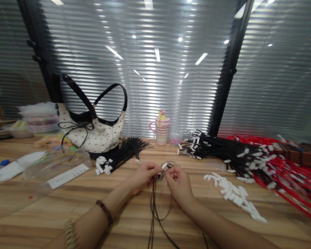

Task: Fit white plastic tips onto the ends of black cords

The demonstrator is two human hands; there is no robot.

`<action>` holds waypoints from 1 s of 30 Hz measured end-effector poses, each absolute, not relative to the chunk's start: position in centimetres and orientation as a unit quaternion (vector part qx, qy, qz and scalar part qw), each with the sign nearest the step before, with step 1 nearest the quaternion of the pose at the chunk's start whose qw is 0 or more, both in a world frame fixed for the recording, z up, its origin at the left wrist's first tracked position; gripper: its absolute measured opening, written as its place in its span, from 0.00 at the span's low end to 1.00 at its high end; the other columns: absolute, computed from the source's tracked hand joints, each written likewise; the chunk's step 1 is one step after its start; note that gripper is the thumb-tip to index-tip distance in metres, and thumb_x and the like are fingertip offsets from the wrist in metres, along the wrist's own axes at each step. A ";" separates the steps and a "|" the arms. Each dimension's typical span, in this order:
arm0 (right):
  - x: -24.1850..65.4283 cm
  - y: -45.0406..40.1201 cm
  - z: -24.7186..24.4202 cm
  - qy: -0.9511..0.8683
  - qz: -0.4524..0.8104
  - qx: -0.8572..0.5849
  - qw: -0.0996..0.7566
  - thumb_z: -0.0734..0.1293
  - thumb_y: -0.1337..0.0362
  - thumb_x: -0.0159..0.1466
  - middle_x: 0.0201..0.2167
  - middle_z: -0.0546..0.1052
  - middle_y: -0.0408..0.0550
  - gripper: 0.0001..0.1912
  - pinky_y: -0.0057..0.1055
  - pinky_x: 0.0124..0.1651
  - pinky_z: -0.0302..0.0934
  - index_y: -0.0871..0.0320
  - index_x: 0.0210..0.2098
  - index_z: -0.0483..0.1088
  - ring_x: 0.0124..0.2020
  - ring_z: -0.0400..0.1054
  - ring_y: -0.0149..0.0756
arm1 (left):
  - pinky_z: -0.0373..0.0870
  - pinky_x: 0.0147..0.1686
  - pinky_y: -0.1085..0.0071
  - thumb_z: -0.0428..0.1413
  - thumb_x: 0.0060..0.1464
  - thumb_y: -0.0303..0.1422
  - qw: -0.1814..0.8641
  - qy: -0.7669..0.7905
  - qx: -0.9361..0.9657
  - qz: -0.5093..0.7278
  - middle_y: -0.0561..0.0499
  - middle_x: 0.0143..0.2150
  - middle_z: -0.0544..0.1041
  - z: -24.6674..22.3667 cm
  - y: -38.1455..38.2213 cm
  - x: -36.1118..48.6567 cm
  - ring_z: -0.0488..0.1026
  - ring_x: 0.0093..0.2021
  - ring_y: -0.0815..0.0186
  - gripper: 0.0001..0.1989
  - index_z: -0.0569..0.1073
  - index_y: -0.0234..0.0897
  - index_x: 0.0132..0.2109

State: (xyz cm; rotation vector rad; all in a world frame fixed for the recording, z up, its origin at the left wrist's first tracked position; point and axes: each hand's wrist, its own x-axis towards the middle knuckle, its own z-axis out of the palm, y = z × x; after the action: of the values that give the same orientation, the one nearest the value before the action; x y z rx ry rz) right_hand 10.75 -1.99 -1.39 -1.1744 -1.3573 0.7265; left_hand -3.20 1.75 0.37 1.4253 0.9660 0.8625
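Observation:
Both hands meet over the middle of the wooden table [67, 204]. My left hand [143, 177] and my right hand [178, 183] pinch a thin black cord [153, 207] with a small white tag [164, 166] at its top end. The cord's loose lengths hang down toward me between my forearms. A beaded bracelet sits on my left wrist. A loose row of white tags [235, 195] lies just right of my right hand.
A polka-dot handbag [95, 133] stands at the back left, with a bundle of black tagged cords [120, 155] beside it. A pink striped cup [162, 129] is behind my hands. Piles of black cords [223, 150] and red cords [290, 169] fill the right. Plastic bags [54, 169] lie left.

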 end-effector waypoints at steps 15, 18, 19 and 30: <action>10.7 -2.2 -1.1 -0.586 0.283 -0.509 0.563 0.61 0.65 0.52 0.14 0.62 0.40 0.06 0.22 0.20 0.47 0.61 0.22 0.61 0.17 0.55 0.26 | 0.45 0.20 0.77 0.58 0.40 0.42 0.584 0.404 0.586 0.390 0.56 0.21 0.64 0.7 1.5 -2.9 0.56 0.20 0.77 0.15 0.69 0.32 0.27; 10.7 -2.2 -1.1 -0.588 0.279 -0.510 0.563 0.61 0.65 0.51 0.14 0.62 0.40 0.05 0.22 0.20 0.47 0.61 0.22 0.62 0.17 0.55 0.26 | 0.44 0.20 0.77 0.58 0.40 0.42 0.584 0.410 0.586 0.385 0.55 0.21 0.65 0.8 1.4 -2.9 0.55 0.20 0.77 0.16 0.69 0.32 0.27; 10.7 -2.2 -1.2 -0.587 0.277 -0.511 0.563 0.61 0.65 0.51 0.14 0.62 0.39 0.05 0.22 0.20 0.47 0.61 0.22 0.62 0.17 0.55 0.26 | 0.44 0.19 0.77 0.58 0.40 0.42 0.582 0.412 0.586 0.384 0.55 0.21 0.65 0.9 1.4 -2.9 0.55 0.19 0.77 0.16 0.69 0.32 0.27; 11.5 -2.1 -1.3 -0.677 0.154 -0.515 0.504 0.60 0.66 0.54 0.15 0.65 0.40 0.05 0.22 0.21 0.47 0.60 0.23 0.63 0.17 0.58 0.26 | 0.43 0.18 0.77 0.58 0.40 0.43 0.585 0.418 0.586 0.373 0.56 0.20 0.63 1.0 1.4 -2.9 0.54 0.18 0.78 0.16 0.68 0.32 0.26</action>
State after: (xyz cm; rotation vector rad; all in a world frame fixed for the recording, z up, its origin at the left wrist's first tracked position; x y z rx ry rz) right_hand 11.45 -2.09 -1.30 -1.2426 -1.6336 0.3710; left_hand -2.87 1.38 0.96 1.3677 0.9757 0.8708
